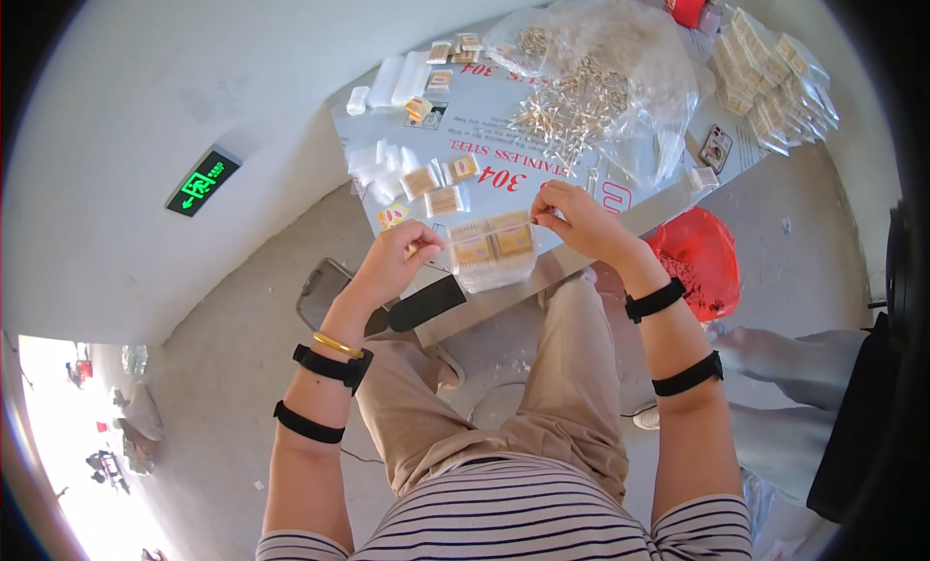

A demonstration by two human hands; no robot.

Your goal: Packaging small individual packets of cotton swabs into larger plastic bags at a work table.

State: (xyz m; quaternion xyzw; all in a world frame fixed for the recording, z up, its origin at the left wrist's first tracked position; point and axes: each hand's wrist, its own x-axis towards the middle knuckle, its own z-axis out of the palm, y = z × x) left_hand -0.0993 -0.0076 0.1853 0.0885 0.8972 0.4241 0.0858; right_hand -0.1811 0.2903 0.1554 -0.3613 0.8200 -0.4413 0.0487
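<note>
Between my two hands hangs a clear plastic bag (492, 249) with small flat yellow-and-brown packs inside, at the table's near edge. My left hand (399, 259) pinches its upper left corner, and the fingers of my right hand (579, 220) are closed on the upper right corner. Just beyond lie small packs of thin sticks (446, 201), which look like cotton swabs. White folded plastic bags (380, 169) lie beside them on the left. A loose heap of swab-like sticks (576, 106) spills from a large clear sack (668, 72) at the far side.
The table (504, 125) has a printed protective film. Stacked filled packs (770, 77) and a phone (716, 147) occupy its right end. A red plastic bag (717, 261) stands open on the floor at right. Another person's legs (790, 367) are close on my right.
</note>
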